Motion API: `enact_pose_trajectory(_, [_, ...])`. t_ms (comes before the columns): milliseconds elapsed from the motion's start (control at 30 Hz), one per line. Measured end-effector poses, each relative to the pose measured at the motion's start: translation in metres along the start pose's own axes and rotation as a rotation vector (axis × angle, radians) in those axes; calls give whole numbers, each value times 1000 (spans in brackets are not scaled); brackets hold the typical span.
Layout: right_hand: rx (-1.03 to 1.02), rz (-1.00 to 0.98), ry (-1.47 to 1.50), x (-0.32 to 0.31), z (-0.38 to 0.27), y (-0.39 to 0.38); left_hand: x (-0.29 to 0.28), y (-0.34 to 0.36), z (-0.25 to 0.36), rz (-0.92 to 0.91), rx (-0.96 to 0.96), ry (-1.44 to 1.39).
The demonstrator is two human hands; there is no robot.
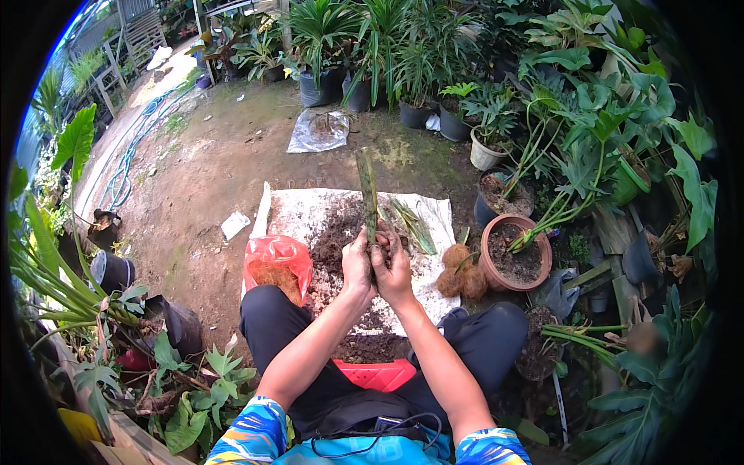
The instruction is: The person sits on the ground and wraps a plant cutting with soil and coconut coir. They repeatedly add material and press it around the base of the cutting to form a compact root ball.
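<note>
Left hand (357, 262), right hand (393, 271) pressed together round base of mottled snake-plant leaf (367, 190); likely light, stiff, creasable; best gripped low.

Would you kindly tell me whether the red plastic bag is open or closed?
The red bag is open: brown fibre shows through its wide mouth.

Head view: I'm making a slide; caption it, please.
Left hand and right hand hold a mottled leaf over a soil-strewn white sheet.

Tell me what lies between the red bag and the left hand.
In the head view, dark soil on the white sheet shows between the red bag and the left hand.
</note>
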State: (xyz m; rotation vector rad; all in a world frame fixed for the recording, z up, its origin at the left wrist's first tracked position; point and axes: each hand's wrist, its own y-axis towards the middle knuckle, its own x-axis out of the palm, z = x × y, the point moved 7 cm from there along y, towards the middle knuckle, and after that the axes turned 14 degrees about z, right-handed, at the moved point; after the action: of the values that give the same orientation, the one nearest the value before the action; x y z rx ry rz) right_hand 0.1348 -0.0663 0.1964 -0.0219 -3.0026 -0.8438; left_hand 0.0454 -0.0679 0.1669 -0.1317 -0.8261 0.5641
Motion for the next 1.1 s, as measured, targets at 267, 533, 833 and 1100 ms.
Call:
enact_pose_trajectory(267, [4, 21, -5, 4, -24, 1, -1, -4, 13, -72, 45, -64])
enact_pose_trajectory(533, [25, -73, -17, 9, -18, 8, -1, 4, 8, 39, -37, -34])
enact_pose_trajectory(833, [-135, 96, -6, -64, -80, 61, -6, 26, 59, -162, -336, -204])
enact_pose_trajectory(1100, [-639, -82, -693, 10, -82, 16, 7, -27, 18, -56, -332, -188])
